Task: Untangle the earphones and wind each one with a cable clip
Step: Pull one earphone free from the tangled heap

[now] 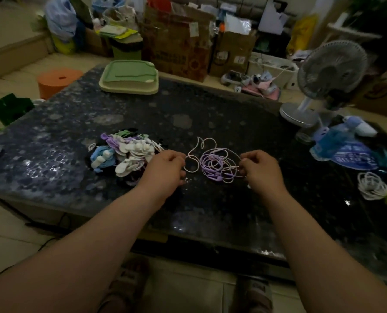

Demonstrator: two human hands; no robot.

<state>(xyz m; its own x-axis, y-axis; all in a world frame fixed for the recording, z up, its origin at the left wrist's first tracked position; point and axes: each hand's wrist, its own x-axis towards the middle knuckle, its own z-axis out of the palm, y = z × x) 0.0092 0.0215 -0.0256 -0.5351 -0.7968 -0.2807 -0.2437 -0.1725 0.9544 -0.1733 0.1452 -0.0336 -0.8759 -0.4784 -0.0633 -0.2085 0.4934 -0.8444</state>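
Centrally, tangled earphones (215, 163) are pinched from both sides.
They are laid on the stone table (75, 123) between the hands: the left edge is pinched by the left hand (165, 168), the right edge by the right hand (261, 169); cable clips (124, 154) are heaped just left.

Clip pile (124, 155) blocks left, fan (330, 71) right; tabletop (210, 109) between passable.

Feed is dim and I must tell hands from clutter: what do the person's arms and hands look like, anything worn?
The left arm and right arm are bare up to the picture's edge; no sleeves show. The left hand and right hand wear no gloves. No watch, bracelet or ring shows, though the dim picture could hide a thin ring.
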